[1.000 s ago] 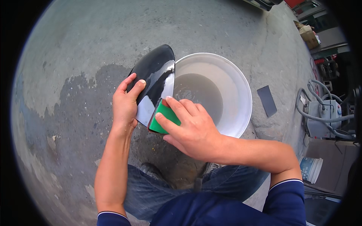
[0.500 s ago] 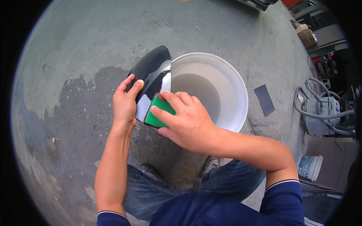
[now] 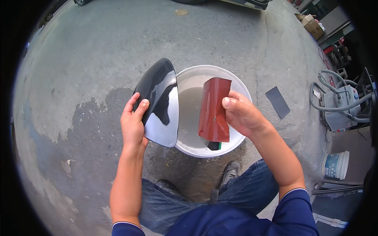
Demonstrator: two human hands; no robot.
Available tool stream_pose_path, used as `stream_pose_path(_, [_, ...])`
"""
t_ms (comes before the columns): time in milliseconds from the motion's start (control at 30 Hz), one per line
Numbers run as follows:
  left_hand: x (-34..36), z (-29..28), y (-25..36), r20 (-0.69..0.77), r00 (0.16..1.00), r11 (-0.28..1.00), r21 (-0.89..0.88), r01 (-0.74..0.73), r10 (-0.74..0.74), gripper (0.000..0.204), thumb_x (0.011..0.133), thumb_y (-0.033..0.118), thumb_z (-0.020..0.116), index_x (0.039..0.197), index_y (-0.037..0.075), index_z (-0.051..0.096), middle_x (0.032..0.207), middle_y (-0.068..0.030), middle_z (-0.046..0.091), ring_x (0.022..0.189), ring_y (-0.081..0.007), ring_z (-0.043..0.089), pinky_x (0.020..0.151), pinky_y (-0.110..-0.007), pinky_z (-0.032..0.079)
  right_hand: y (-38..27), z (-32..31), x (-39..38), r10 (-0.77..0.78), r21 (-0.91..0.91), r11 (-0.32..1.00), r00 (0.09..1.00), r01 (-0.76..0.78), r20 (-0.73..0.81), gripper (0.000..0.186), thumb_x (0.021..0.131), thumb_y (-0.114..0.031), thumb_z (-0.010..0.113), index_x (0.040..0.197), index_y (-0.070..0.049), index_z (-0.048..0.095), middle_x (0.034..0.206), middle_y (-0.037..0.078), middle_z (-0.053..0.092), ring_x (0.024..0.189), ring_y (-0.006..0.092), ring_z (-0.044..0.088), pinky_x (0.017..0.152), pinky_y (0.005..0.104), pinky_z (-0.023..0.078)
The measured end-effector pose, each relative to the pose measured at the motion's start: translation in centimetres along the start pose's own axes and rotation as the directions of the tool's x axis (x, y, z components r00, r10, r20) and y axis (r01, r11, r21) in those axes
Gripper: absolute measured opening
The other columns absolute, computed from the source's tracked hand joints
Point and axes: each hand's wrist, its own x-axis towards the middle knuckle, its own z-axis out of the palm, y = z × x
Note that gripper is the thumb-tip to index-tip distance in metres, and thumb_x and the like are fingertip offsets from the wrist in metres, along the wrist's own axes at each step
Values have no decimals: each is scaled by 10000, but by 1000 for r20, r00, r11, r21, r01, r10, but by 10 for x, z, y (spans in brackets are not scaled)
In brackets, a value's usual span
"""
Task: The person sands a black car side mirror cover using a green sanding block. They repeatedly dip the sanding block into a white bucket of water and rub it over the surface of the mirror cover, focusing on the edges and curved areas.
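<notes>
My left hand (image 3: 134, 120) is closed on the lower left edge of a glossy black curved shell (image 3: 159, 88), which looks like a car side-mirror cover. Its surface shines with bright reflections. Over the basin, my right hand (image 3: 245, 115) grips a sanding block wrapped in reddish-brown sandpaper (image 3: 214, 112). The sandpaper side faces up, and a bit of the black and green block (image 3: 214, 146) shows beneath it. My right thumb presses the sheet's right edge; the other fingers are partly hidden. Shell and sanding block are apart.
A round white basin (image 3: 246, 84) with cloudy water (image 3: 188, 114) stands on the concrete floor. Right of it lies a dark grey sheet (image 3: 277, 102). Farther right are a grey box with hoses (image 3: 341, 104) and a white-and-blue bucket (image 3: 335, 165). Part of a vehicle (image 3: 252, 4) shows at the top.
My right hand has moved right, off the shell, and turned the sanding block so its reddish-brown sandpaper faces up. The shell stays in my left hand. The view has shifted slightly.
</notes>
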Motion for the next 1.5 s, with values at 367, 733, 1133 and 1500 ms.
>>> stream_pose_path(367, [-53,19,-5,-22,981,977,-83,-195,194,516,1093,44,614,1579,9,445,1354,-139,661,1179,-183,674,1028,-349,575,37,58,-8,62,316,947,998,-49,-31,579,1013,-542,592,1304,-41,600,1098,105,714,926,188,725,817,354,606])
stream_pose_path(733, [-104,16,1,263,965,969,242,-52,-14,838,1069,182,684,1722,92,166,810,-68,716,597,-145,673,487,-256,546,15,27,15,93,415,909,989,-38,-113,572,948,-566,645,1265,-92,606,1030,64,669,913,176,660,807,355,548])
stream_pose_path(1133, [-34,-13,18,675,522,-3,613,-790,522,625,862,243,875,1404,12,665,1066,-116,751,985,-286,724,896,-395,568,6,-6,19,304,9,952,950,-305,66,648,916,-487,705,1350,-8,660,1157,144,733,922,188,732,785,301,602])
stream_pose_path(1500, [-27,-29,22,518,834,544,762,-350,-190,411,814,351,913,864,3,699,725,-37,667,713,-121,604,656,-314,496,3,-17,23,363,-14,931,923,-365,130,668,954,-479,681,1414,-3,593,1154,181,735,986,231,750,848,322,612])
